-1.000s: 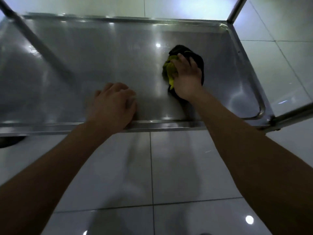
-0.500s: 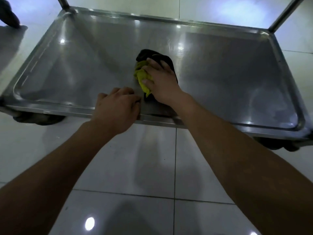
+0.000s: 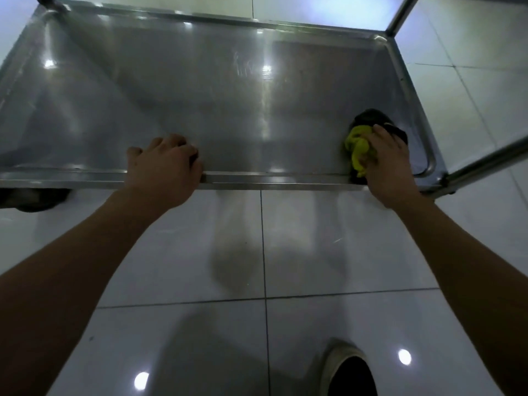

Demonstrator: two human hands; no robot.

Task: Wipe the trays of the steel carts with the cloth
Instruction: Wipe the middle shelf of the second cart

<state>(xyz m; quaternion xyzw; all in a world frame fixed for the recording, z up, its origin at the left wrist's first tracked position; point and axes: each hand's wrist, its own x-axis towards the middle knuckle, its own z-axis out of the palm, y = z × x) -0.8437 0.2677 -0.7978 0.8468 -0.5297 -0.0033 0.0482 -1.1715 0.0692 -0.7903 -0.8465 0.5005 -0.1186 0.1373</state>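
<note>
Head view: both forearms reach forward and down to the lowest steel cart tray [image 3: 228,95], which sits just above the tiled floor [image 3: 285,252]. The left hand [image 3: 164,170] is curled over the tray's near rim, fingers hooked inside the lip and gripping it, wrist bent slightly. The right hand [image 3: 387,167] lies palm down at the tray's near right corner, fingers bent over the bunched cloth [image 3: 358,147] (yellow-green on one side, black on the other) and pressing it onto the steel. A shoe [image 3: 348,370] shows at the bottom edge.
</note>
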